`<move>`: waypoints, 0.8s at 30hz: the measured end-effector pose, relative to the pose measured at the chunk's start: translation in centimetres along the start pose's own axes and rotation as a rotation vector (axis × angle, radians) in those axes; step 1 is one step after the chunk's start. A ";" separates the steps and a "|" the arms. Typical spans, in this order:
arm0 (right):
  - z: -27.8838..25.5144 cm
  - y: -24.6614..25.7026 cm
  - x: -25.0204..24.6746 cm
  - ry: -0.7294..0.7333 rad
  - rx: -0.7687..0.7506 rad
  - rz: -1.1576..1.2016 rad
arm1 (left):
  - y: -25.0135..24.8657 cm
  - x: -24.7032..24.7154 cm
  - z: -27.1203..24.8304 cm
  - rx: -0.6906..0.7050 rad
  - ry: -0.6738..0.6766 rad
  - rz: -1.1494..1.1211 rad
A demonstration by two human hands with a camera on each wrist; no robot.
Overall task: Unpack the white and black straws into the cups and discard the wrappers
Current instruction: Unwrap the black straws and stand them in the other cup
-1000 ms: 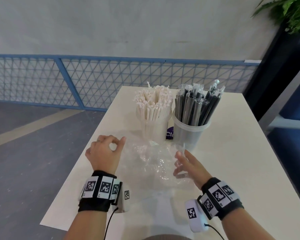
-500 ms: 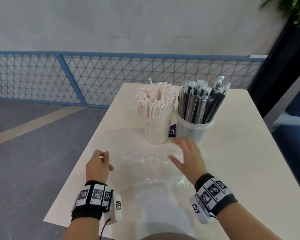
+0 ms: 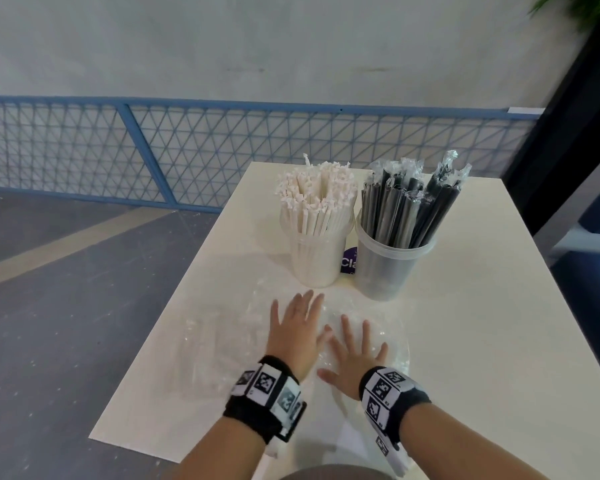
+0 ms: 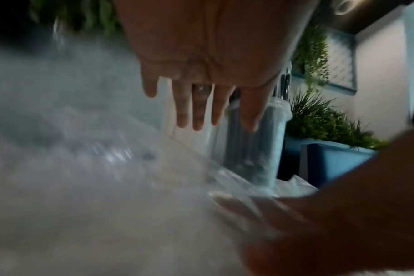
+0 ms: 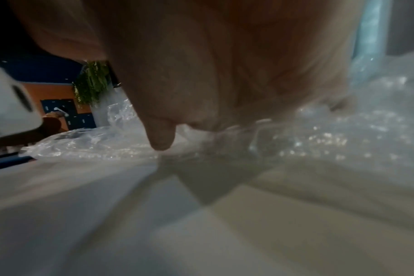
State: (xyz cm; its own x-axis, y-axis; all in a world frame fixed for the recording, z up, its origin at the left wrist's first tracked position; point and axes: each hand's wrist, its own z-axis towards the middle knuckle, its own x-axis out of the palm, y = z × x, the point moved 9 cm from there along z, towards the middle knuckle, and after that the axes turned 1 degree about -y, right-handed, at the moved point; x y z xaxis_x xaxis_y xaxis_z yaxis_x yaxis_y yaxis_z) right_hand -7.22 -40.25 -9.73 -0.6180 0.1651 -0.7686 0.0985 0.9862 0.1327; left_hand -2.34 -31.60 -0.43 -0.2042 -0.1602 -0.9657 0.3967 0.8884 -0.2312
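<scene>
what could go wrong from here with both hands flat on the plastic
The clear wrappers reach up to the foot of the white straw cup and black straw cup, so gathering the plastic may tug or tip the tall cups. The flat left hand and right hand grip nothing, so the film may slide off the table.

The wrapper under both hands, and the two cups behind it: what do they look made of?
Wrapper: thin clear plastic film, it seems; glossy, crinkled, table shows through. Left hand and right hand press flat on it. Left cup and right cup: probably translucent frosted plastic; the straws show dimly through the walls.
</scene>
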 end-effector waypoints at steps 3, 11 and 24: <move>0.0 0.3 0.4 0.030 0.017 0.027 | 0.2 5.7 -0.2 -0.093 0.341 0.046; -0.4 -0.8 0.8 0.088 -0.031 0.052 | 2.8 10.5 -0.3 -0.093 0.523 0.017; -0.6 -7.8 0.8 0.031 0.050 0.079 | 5.4 9.1 1.9 -0.109 0.531 0.008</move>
State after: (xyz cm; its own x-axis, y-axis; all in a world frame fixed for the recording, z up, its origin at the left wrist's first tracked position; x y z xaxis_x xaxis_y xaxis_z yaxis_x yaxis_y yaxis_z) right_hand -8.91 -47.83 -11.02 -0.6309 0.2425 -0.7370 0.1863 0.9695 0.1596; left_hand -0.36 -29.08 -10.66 -0.6369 0.0614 -0.7685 0.3107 0.9327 -0.1830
